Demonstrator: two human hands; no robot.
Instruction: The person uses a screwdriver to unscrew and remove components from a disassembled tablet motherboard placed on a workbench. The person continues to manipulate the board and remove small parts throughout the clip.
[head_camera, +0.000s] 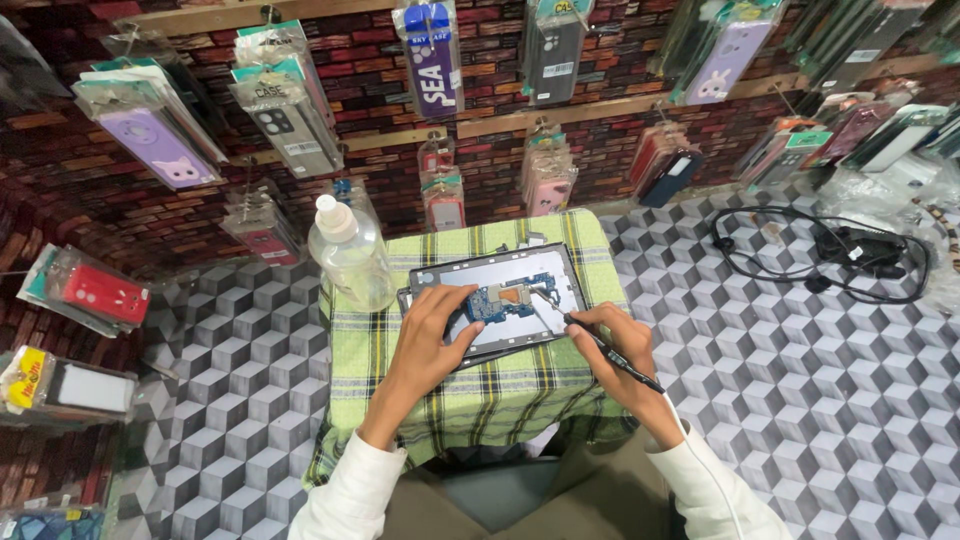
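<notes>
An opened tablet (520, 268) lies face down on a green checked cloth (500, 390), its blue circuit board (492, 301) exposed. My left hand (432, 340) rests on the tablet's near left edge, fingers touching beside the board. My right hand (612, 345) grips a thin black pen-like tool (610, 355) with a white cord; its metal tip reaches the board's right end.
A clear plastic bottle (350, 255) with a white cap stands at the cloth's far left corner. Black coiled cables (820, 255) lie on the cube-patterned surface to the right. Packaged phone cases (285, 115) hang along the brick-patterned wall behind.
</notes>
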